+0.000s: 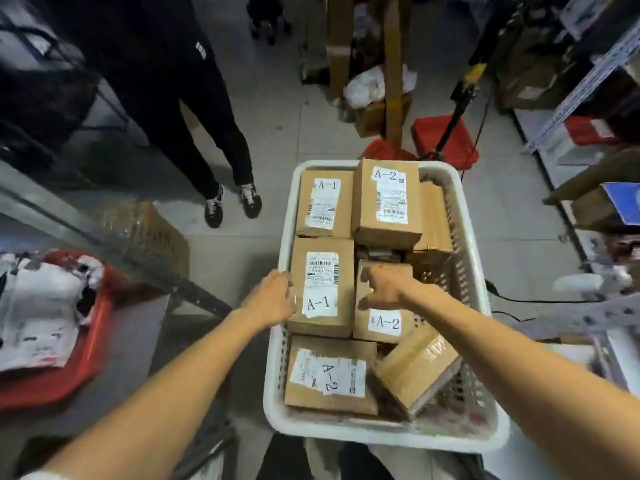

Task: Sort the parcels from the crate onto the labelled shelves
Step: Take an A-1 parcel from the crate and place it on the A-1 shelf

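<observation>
While left hand [273, 299] grips it, A-1 parcel [320, 289] lengthwise along crate [286, 237]

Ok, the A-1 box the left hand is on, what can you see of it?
The nearer A-1 box is plain brown cardboard, closed, lying flat in the left middle of the white crate. A white shipping label with barcodes covers much of its top, with A-1 at the near end. The left hand grips its left edge. The right hand sits by its right edge over an A-2 box; whether it touches is unclear.
</observation>
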